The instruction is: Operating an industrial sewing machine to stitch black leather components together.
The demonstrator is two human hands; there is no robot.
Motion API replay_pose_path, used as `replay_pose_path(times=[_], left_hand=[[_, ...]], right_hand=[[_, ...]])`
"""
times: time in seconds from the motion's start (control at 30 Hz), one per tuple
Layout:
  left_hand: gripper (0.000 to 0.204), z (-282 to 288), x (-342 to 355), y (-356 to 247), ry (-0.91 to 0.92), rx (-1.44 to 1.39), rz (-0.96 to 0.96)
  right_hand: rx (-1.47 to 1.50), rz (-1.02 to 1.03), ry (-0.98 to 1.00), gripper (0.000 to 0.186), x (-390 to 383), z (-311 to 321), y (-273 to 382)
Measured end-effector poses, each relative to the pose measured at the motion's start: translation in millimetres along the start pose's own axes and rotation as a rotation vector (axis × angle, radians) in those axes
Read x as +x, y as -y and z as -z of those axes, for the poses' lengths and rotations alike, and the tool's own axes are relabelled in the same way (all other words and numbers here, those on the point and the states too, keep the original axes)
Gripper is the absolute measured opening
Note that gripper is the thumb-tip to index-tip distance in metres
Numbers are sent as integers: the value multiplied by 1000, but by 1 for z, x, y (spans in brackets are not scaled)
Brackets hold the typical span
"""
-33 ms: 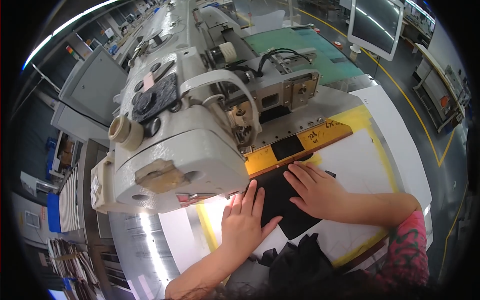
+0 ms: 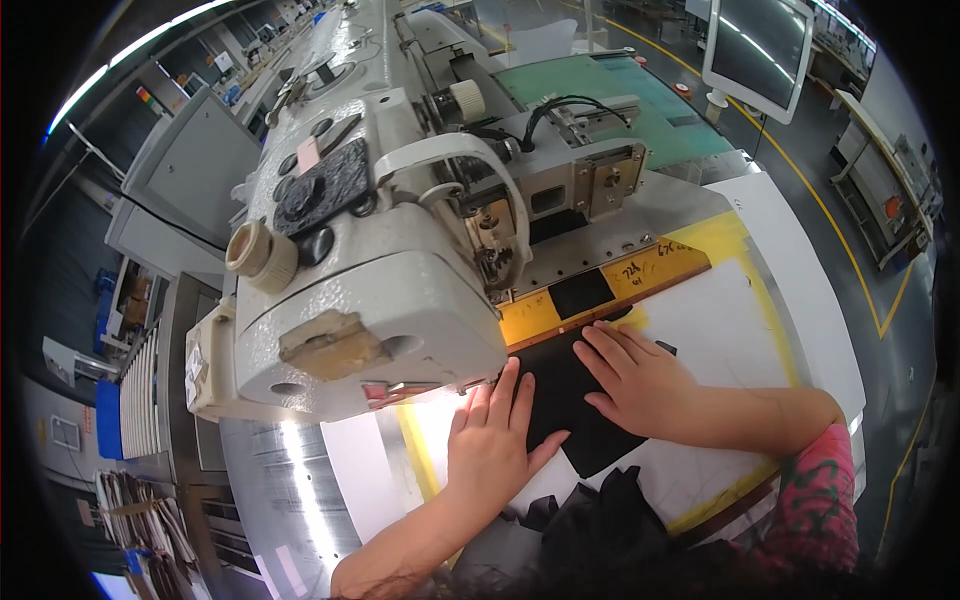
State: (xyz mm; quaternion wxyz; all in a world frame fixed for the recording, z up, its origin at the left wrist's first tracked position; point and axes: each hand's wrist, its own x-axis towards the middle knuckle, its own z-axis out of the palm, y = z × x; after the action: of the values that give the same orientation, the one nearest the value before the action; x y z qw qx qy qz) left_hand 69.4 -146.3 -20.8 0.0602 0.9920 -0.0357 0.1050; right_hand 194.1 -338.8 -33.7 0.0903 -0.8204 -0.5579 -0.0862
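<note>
Both hands flat on black cloth, machine head at upper left

Versus the earlier frame, I get only a small slide on my feed: the sewing machine (image 2: 400, 290), the yellow strip (image 2: 640, 283) and the screen (image 2: 757, 55) at upper right all sit a touch further right. Hand pose matches the earlier one; same spots on the cloth.

Left forearm enters from the bottom edge, slanting up and right. Left hand (image 2: 490, 450), lower centre: palm down, fingers straight and pointing up, thumb spread away to the right. Right forearm comes in from the lower right, out of a pink patterned sleeve (image 2: 818, 500). Right hand (image 2: 640, 385), right of centre: palm down, fingers toward the upper left, thumb pointing left. I read both hands as spread flat, clamped on nothing.

Black cloth (image 2: 562, 400) lies mid-frame, between the hands and partly under them, on the white sheet (image 2: 735, 335). Left fingertips and thumb tip rest at its left side, close to the machine head; right fingers cover its right side, tips just below the yellow strip. Its upper edge meets that strip. Bunched black fabric (image 2: 605, 525) sits below, bottom centre, near the left wrist.
</note>
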Motion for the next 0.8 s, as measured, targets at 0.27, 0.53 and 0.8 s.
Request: replay_pose_path(times=[0.27,0.53,0.8], left_hand=[[70,-1,-1,2,-43,-46,1],[68,4,1,1,-17,-24,12],[70,7,2,4,-34,75,-44]], right_hand=[[-48,26,-13,58,4,9,1],[62,28,-15,56,4,10,-7],[77,82,-52,57,3,2,-11]])
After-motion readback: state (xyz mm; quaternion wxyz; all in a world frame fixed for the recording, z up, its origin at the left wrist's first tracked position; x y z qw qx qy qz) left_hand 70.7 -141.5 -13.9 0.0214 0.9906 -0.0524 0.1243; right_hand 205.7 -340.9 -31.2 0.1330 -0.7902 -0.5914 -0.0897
